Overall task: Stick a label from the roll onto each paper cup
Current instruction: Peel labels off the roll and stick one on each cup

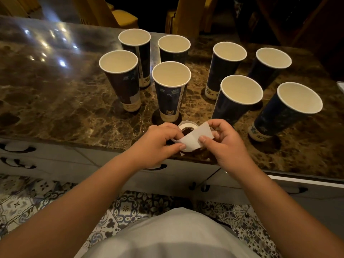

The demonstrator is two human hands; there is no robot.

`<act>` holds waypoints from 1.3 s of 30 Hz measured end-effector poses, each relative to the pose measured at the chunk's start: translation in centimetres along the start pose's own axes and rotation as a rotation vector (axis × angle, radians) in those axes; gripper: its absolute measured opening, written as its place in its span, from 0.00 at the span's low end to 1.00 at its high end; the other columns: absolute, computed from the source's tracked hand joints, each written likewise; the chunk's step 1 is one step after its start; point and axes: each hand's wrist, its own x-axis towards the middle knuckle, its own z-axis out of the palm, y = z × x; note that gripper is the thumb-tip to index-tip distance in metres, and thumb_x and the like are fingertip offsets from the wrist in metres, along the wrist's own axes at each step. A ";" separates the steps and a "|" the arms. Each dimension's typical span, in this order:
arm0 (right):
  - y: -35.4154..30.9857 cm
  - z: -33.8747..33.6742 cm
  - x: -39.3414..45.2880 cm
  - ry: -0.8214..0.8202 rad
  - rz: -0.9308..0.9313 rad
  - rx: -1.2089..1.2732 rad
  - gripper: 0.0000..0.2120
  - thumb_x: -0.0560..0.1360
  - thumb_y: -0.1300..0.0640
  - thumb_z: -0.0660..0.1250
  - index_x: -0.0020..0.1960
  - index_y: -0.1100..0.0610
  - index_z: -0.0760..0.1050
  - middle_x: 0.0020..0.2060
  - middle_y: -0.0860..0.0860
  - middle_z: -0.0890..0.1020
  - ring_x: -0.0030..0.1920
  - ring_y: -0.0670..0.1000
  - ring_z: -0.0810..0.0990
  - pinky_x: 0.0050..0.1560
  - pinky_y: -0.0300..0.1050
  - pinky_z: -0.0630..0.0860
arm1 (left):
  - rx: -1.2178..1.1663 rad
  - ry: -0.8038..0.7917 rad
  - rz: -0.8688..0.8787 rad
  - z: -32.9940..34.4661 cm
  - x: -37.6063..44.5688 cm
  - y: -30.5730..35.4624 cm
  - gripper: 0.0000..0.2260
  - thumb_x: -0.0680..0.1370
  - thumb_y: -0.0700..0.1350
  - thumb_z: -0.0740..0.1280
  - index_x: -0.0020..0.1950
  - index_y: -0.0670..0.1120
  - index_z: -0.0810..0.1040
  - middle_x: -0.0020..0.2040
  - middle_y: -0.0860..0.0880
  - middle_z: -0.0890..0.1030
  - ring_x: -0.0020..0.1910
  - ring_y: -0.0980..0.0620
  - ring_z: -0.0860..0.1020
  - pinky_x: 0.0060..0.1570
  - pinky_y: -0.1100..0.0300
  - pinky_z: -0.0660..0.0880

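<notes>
Several tall dark-blue paper cups stand upright and empty on the brown marble table (55, 101), in a left group around the nearest cup (170, 90) and a right group with a cup (240, 97) close to my hands. Near the table's front edge, my left hand (158, 144) holds the white label roll (188, 126) with its strip pulled out. A white label (195, 137) stands off the strip, and my right hand (226, 142) pinches it between thumb and fingers. Both hands hide most of the roll.
The table's front edge runs just under my hands, with a pale carved panel (55, 161) below it. Yellow chairs (128, 17) stand behind the far side. A white object (340, 86) pokes in at the right edge. Patterned floor tiles (130, 207) lie below.
</notes>
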 end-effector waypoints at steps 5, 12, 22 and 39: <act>0.2 1.3 0.7 0.134 0.014 -0.022 0.15 0.76 0.62 0.68 0.60 0.53 0.70 0.41 0.53 0.82 0.41 0.49 0.84 0.42 0.48 0.82 | -0.165 -0.033 -0.120 -0.6 -0.2 0.2 0.06 0.76 0.40 0.70 0.52 0.45 0.82 0.53 0.51 0.81 0.54 0.55 0.79 0.58 0.53 0.76; 1.0 1.9 0.4 0.339 -0.494 -0.684 0.09 0.72 0.59 0.71 0.52 0.57 0.77 0.53 0.51 0.75 0.49 0.45 0.74 0.44 0.31 0.71 | -0.269 0.039 -0.206 -0.2 -0.6 0.7 0.08 0.78 0.40 0.68 0.49 0.53 0.81 0.46 0.56 0.83 0.45 0.62 0.80 0.46 0.70 0.74; -0.8 1.5 -1.6 0.305 -1.026 -0.795 0.10 0.75 0.61 0.64 0.56 0.59 0.70 0.51 0.55 0.73 0.47 0.53 0.73 0.46 0.40 0.70 | -0.299 0.070 -0.293 -0.1 -0.5 1.0 0.05 0.79 0.44 0.67 0.48 0.48 0.83 0.42 0.46 0.83 0.40 0.49 0.80 0.42 0.55 0.77; 0.3 2.1 -1.2 0.043 -0.592 -0.942 0.11 0.75 0.48 0.68 0.49 0.54 0.83 0.42 0.49 0.86 0.40 0.47 0.82 0.38 0.40 0.78 | -0.277 -0.130 -0.257 -1.2 -0.4 2.1 0.08 0.79 0.42 0.66 0.51 0.49 0.85 0.46 0.48 0.85 0.47 0.49 0.81 0.50 0.54 0.78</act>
